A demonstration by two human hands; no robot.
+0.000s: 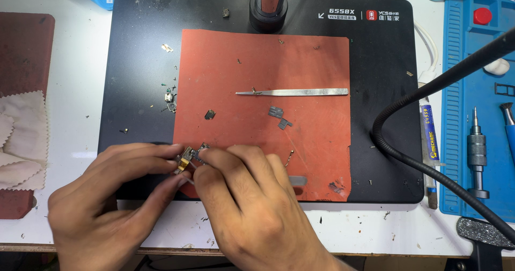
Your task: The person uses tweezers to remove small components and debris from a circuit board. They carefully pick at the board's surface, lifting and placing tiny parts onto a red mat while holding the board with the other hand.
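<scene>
Left hand (102,206) and right hand (252,206) pinched together on a small gold-and-grey electronic part (186,160) at the red mat's (300,72) lower left corner, part mostly hidden by fingertips, tweezers (292,92) lay well apart, wrists cut off below.

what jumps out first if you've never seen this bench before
The two bare hands meet at the front edge of the orange-red mat: the left hand and right hand pinch a small metal component between their fingertips. Behind them, metal tweezers lie across the middle of the mat, with tiny screws and metal bits scattered around. A black flexible hose curves in from the right over the dark work pad.
</scene>
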